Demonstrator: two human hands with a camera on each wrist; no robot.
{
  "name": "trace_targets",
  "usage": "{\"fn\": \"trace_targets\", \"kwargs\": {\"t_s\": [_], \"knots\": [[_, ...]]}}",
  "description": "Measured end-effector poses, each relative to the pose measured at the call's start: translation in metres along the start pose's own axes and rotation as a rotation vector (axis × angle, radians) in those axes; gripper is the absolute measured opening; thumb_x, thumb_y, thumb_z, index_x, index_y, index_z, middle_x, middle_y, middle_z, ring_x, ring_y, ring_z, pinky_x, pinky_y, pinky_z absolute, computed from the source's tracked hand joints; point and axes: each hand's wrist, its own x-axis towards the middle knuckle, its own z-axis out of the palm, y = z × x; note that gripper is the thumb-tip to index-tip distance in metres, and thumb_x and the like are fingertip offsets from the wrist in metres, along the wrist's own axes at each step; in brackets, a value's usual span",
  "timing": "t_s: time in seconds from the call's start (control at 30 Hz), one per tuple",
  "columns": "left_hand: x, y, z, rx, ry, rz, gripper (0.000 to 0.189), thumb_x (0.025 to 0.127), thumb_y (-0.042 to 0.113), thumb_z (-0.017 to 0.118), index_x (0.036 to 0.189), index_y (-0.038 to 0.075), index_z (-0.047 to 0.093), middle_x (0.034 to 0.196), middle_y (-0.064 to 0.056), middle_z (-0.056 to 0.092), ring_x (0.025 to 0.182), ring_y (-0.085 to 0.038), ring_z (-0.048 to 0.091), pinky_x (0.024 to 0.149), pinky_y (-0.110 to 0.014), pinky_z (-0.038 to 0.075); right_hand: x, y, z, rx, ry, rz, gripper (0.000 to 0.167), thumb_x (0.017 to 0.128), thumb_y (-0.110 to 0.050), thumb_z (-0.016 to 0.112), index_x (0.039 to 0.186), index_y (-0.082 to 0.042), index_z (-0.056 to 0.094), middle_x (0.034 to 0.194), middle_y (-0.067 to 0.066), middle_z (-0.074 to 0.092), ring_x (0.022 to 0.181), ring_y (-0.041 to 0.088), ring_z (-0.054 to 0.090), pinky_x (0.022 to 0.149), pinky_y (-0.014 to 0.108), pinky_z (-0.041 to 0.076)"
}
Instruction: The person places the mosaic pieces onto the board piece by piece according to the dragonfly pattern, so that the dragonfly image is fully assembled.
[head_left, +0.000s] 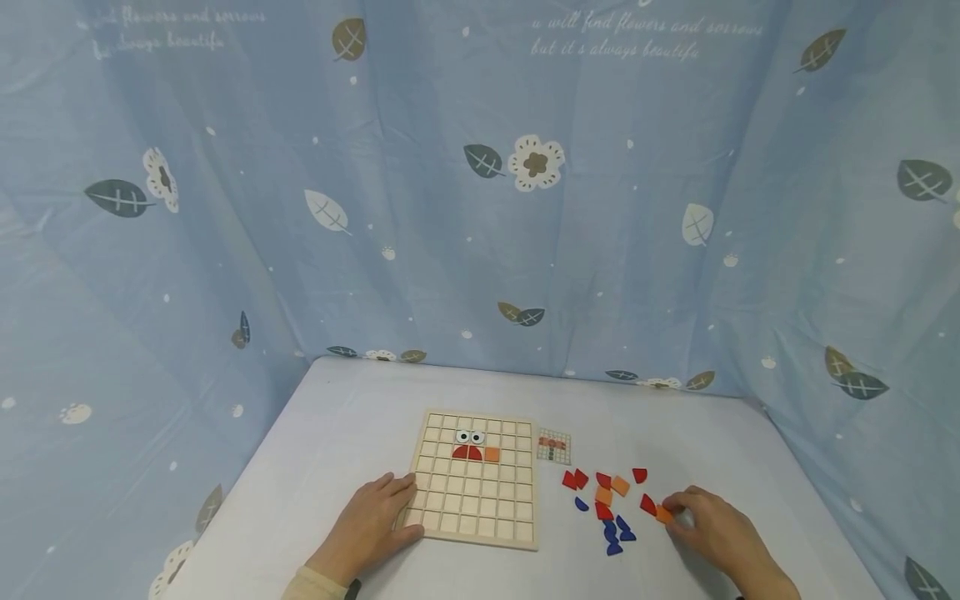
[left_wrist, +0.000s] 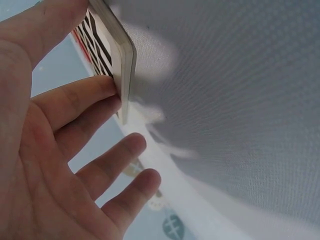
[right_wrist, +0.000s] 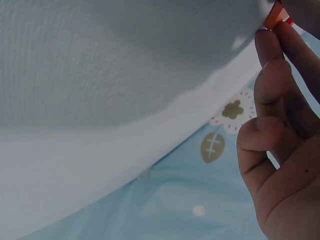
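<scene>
A wooden grid board [head_left: 480, 507] lies on the table with two eye tiles [head_left: 470, 437], two red quarter-round tiles [head_left: 467, 452] and an orange square tile [head_left: 492, 454] in its upper cells. My left hand [head_left: 375, 521] touches the board's lower left corner, its fingers spread and loosely straight; the board's edge [left_wrist: 127, 65] meets the thumb and fingertips in the left wrist view. On the right, my right hand [head_left: 712, 529] pinches another orange square tile [head_left: 663, 514] between thumb and fingers, beside a red tile [head_left: 648, 503]. In the right wrist view, the pinched tile's edge [right_wrist: 273, 16] shows.
A small pattern card [head_left: 554, 447] lies against the board's right side. Between board and right hand are scattered loose red tiles [head_left: 604, 511], orange tiles [head_left: 620, 485] and blue tiles [head_left: 611, 533]. A blue patterned curtain [head_left: 480, 250] encloses the white table [head_left: 345, 417].
</scene>
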Motion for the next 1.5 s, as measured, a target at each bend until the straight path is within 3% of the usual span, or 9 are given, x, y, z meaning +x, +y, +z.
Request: {"fn": "trace_targets", "kwargs": {"t_s": [0.87,1.37,1.5], "knots": [[0.0,0.002,-0.001,-0.016,-0.019,-0.018,0.065,0.086,0.045,0.078,0.13,-0.002,0.066,0.139,-0.013,0.062,0.13,-0.043,0.053,0.106,-0.059,0.044,0.004,0.001,0.0,0.044,-0.016,0.023,0.028,0.078,-0.021,0.088,0.098,-0.008,0.075,0.089,-0.001,0.066,0.082,0.02,0.061,0.086,0.055,0.058],[0.0,0.001,0.0,-0.024,-0.016,-0.029,0.066,0.086,0.046,0.078,0.13,-0.001,0.066,0.14,-0.012,0.061,0.131,-0.043,0.052,0.108,-0.058,0.042,-0.002,-0.009,-0.016,0.046,0.144,-0.072,0.027,0.077,-0.023,0.089,0.1,-0.014,0.075,0.093,-0.002,0.067,0.086,0.021,0.063,0.083,0.053,0.06],[0.0,0.001,0.0,-0.027,-0.021,-0.037,0.067,0.085,0.046,0.078,0.13,-0.002,0.066,0.14,-0.012,0.061,0.132,-0.043,0.051,0.109,-0.059,0.042,-0.002,-0.024,-0.019,0.071,0.192,-0.119,0.027,0.079,-0.027,0.088,0.102,-0.017,0.076,0.098,-0.002,0.068,0.082,0.017,0.059,0.077,0.044,0.061]]}}
